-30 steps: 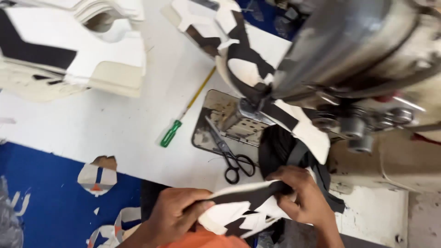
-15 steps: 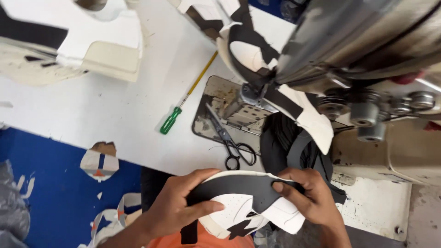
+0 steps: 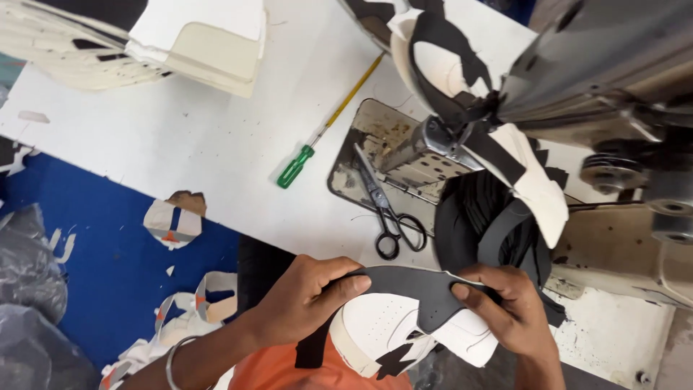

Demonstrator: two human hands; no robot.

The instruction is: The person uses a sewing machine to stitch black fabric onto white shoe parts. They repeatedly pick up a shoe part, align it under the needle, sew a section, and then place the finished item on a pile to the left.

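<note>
Left hand [image 3: 307, 300]: we pinch the shoe upper [image 3: 404, 314], fingers pressed on its black strip.
Right hand [image 3: 505, 307]: our fingers pinch its right side.
Far: scissors [image 3: 386, 209], screwdriver [image 3: 325, 130] on surface [image 3: 180, 137].

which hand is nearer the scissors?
Right, narrowly. The right hand sits just below and right of the scissors; the left hand is below-left, slightly farther. Both grip the shoe upper.

- One pair of scissors [image 3: 386, 209] with black handles
- One screwdriver [image 3: 328, 126] with a green handle
- One sewing machine [image 3: 577, 94]
- Two hands: left hand [image 3: 303, 300], right hand [image 3: 505, 310]
- One bangle [image 3: 173, 361] on the left wrist
</note>
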